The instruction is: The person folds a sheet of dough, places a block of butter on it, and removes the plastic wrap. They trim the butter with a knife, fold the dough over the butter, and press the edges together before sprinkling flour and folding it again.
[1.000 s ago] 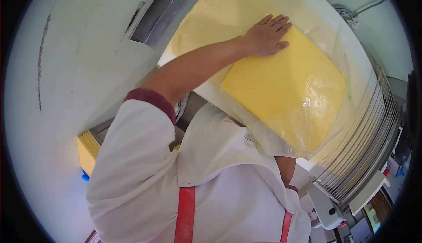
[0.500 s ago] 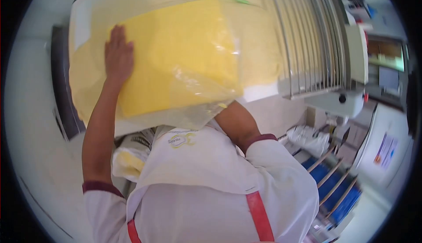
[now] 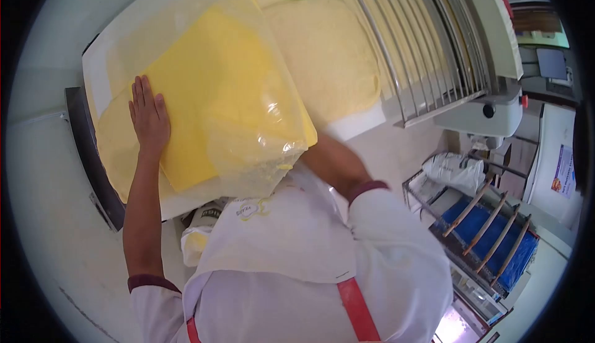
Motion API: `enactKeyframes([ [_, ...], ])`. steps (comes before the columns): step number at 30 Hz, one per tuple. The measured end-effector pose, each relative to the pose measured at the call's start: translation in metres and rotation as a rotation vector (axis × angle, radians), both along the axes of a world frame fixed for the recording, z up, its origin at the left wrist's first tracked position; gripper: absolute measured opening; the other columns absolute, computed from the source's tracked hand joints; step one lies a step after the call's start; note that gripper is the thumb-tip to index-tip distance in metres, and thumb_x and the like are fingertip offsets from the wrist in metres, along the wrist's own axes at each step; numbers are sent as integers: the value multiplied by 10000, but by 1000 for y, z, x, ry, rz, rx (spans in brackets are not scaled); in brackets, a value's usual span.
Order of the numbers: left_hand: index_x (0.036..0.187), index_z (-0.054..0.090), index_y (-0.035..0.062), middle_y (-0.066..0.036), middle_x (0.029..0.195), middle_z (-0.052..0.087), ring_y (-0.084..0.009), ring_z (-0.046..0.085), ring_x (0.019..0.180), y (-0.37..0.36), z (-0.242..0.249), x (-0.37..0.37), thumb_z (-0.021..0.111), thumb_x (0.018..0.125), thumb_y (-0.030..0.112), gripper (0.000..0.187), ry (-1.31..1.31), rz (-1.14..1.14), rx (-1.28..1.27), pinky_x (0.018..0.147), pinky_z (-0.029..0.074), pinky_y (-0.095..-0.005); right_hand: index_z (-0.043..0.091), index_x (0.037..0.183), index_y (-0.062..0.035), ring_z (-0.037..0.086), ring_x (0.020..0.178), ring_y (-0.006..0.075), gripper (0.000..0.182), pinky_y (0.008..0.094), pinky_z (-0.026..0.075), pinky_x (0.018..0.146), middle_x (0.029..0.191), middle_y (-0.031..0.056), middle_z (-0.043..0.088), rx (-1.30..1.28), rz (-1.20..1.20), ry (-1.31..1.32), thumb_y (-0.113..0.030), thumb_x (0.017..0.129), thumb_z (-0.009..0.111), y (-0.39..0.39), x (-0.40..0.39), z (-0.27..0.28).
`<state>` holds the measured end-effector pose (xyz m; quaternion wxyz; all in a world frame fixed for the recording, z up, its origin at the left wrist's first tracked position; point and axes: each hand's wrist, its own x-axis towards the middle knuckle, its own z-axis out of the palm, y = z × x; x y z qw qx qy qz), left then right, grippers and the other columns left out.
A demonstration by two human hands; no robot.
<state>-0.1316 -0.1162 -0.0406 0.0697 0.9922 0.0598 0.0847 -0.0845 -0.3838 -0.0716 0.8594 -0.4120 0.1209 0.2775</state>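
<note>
A yellow slab (image 3: 217, 89), probably soft and floppy, best supported beneath opposite edges, lies on a pale, dough-like sheet (image 3: 328, 57). The left hand (image 3: 150, 120) rests flat on the slab's left edge; the right hand is hidden, its grip unclear. Smooth and bright, the slab is partly under shiny clear film (image 3: 260, 178).
</note>
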Motion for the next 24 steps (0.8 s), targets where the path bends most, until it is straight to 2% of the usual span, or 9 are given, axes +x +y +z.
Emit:
enactKeyframes([
  [3,1503,211,73,-147,1562,199,-308,174,1447,-2,5,-4,242,1021,386,576,31,1,13,1151,151,-505,416,1392,-20,399,1284,258,581,449,286,1091,1398,151,461,118,-261,-316,-436,1013,276,-96,73,45],
  [4,1502,209,68,-156,1561,197,-312,173,1447,-4,6,-4,247,1020,382,576,38,5,13,1151,151,-505,438,1362,-12,396,1290,254,570,434,294,1093,1415,122,450,65,-397,-365,-421,1027,225,-139,74,75],
  [6,1500,209,57,-178,1557,193,-319,170,1446,-11,1,1,305,1007,348,581,9,10,54,1151,149,-506,468,1333,-43,480,1193,241,573,395,370,1003,1304,118,529,-212,-470,-524,-484,997,322,-190,59,94],
  [11,1477,268,46,-213,1530,235,-340,188,1438,-119,11,-5,499,903,181,634,131,-405,-114,1134,179,-527,506,1250,-21,605,956,224,492,353,471,830,1080,99,627,-838,-164,-493,-388,926,552,-178,5,76],
  [13,1449,352,83,-147,1510,315,-280,197,1445,-173,29,-11,538,872,220,621,208,-776,-296,1132,162,-548,535,1172,-13,622,871,231,453,351,490,760,991,103,640,-1132,-40,-551,-353,885,624,-155,-7,77],
  [15,1427,408,107,-85,1502,354,-224,234,1433,-210,32,-20,495,897,291,568,275,-1074,-203,1152,157,-507,573,1064,-9,625,800,245,405,361,495,706,905,115,643,-1440,83,-545,-333,844,677,-137,-19,99],
  [19,1464,348,125,-49,1520,333,-164,223,1437,-216,32,-9,468,917,343,601,216,-1340,28,1175,118,-479,582,813,-26,611,683,295,288,396,474,630,717,119,615,-1567,396,-407,-299,833,672,-152,-30,109],
  [20,1474,321,116,-57,1523,328,-168,241,1431,-209,30,1,459,930,367,615,294,-1384,-189,1175,119,-480,570,764,-25,594,636,311,268,403,464,604,665,121,596,-1552,395,-452,-265,833,671,-157,-38,103],
  [24,1479,296,103,-90,1528,309,-226,277,1417,-169,32,91,445,952,382,615,318,-1131,-180,1168,143,-471,568,711,-27,567,593,349,229,417,443,567,620,138,571,-1408,408,-532,-200,845,636,-159,-46,108],
])
